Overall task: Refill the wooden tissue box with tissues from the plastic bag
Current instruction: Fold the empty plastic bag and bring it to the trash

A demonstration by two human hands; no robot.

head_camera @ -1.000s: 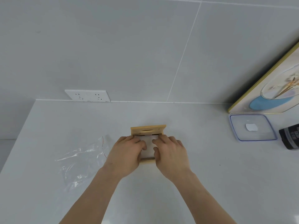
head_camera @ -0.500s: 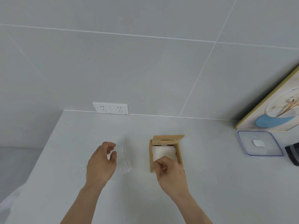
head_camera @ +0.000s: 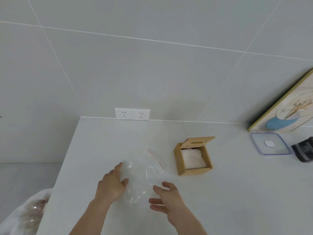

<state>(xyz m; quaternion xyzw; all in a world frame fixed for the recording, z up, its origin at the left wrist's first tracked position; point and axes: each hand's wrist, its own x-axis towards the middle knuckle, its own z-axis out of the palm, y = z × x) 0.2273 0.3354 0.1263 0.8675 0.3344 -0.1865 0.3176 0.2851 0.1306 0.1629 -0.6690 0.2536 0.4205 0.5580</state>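
- Head view: two hands, left hand point(head_camera: 111, 185) and right hand point(head_camera: 166, 199), both spread, gripping nothing.
- One clear plastic bag point(head_camera: 144, 177) lies between their fingertips.
- One wooden tissue box point(head_camera: 193, 156), lid up, tissues point(head_camera: 193, 158) inside, beyond right fingertips.

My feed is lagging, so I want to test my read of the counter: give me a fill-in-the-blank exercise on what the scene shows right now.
1. The lid of the wooden tissue box is ____.
2. Inside the box lies a stack of white ____.
3. The clear plastic bag lies on the counter between the two ____.
4. The left hand and the right hand are both ____, gripping nothing.

Missing words: open; tissues; hands; open
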